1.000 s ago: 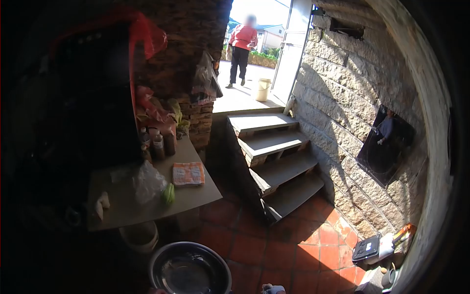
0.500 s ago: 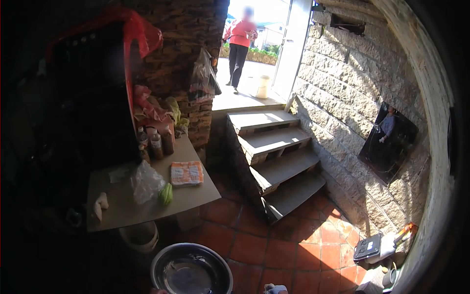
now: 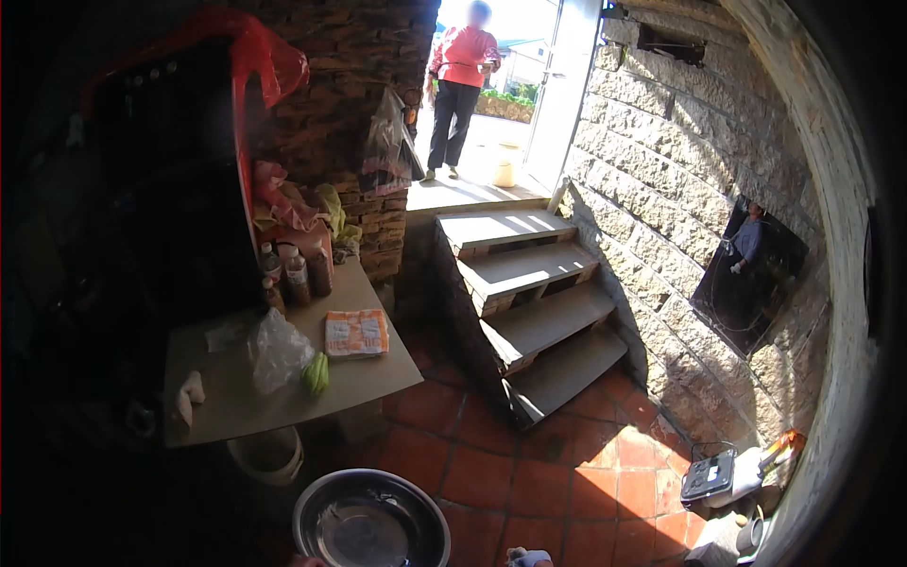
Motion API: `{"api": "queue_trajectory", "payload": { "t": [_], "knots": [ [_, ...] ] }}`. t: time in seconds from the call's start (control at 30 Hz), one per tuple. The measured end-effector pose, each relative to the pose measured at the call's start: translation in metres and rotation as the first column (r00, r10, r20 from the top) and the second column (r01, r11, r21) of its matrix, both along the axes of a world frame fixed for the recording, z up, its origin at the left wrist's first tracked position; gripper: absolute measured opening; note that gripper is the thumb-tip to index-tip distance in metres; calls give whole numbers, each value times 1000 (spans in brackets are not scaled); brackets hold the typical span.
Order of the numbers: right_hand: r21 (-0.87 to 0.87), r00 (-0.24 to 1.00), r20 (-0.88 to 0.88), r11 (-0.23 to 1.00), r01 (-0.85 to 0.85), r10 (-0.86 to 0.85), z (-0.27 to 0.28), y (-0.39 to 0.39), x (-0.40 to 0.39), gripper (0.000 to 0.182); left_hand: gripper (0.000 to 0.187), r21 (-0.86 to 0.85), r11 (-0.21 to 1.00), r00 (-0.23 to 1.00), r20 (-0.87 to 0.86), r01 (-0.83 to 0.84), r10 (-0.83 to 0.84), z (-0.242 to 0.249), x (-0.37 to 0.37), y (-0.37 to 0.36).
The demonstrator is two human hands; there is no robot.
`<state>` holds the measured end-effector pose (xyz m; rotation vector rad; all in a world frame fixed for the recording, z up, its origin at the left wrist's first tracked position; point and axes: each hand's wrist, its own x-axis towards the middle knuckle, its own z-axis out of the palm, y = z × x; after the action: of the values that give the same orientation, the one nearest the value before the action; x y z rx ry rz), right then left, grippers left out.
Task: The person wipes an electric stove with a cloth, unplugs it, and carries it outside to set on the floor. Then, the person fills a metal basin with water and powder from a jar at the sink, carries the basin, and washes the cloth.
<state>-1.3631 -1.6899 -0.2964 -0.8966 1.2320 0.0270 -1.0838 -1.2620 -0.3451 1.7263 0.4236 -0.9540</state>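
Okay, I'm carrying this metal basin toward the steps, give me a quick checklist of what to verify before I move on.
1. Grip on the metal basin: cannot tell; only its lower rim meets the picture edge, and the hands are barely in view.
2. Basin contents: ok; it looks empty apart from a shiny wet bottom.
3. Tiled floor up to the steps: ok; no objects lie on the path.
4. Steps themselves: ok; all four treads are bare and sunlit.
5. Doorway at the top: not ok; a person in a red top stands there, with a pale bucket beside.
6. Table corner on the left: ok; it stands apart from the steps.
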Motion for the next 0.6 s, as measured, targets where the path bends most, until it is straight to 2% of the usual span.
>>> {"api": "queue_trajectory", "payload": {
  "t": [0.03,0.1,0.23,0.3,0.4,0.5,0.6],
  "knots": [
    [0,1000,0,1000,0,0,-4,-1,0,13,21,-1,1000,1000,0,0,0,1,0,0],
    [-25,989,-139,998,-60,56,-10,-2,1,12,21,0,1000,1000,0,1,-1,2,1,-2],
    [-27,993,-118,1000,-10,7,-23,-1,-5,12,22,2,1000,1000,-4,8,-8,2,4,-4],
    [-46,998,-57,998,-37,34,-40,-4,-10,13,23,3,1000,1000,-2,10,-10,2,5,-4],
    [-105,989,-87,986,-127,118,-52,-6,-11,14,23,4,1000,1000,-5,13,-13,3,5,-5],
    [-54,996,-64,996,-71,67,-63,-10,-12,14,24,5,1000,1000,-10,13,-13,3,4,-5],
    [-61,987,-106,990,-126,119,-38,-6,-3,14,25,6,1000,1000,-13,10,-10,3,4,-6]
  ]
}}
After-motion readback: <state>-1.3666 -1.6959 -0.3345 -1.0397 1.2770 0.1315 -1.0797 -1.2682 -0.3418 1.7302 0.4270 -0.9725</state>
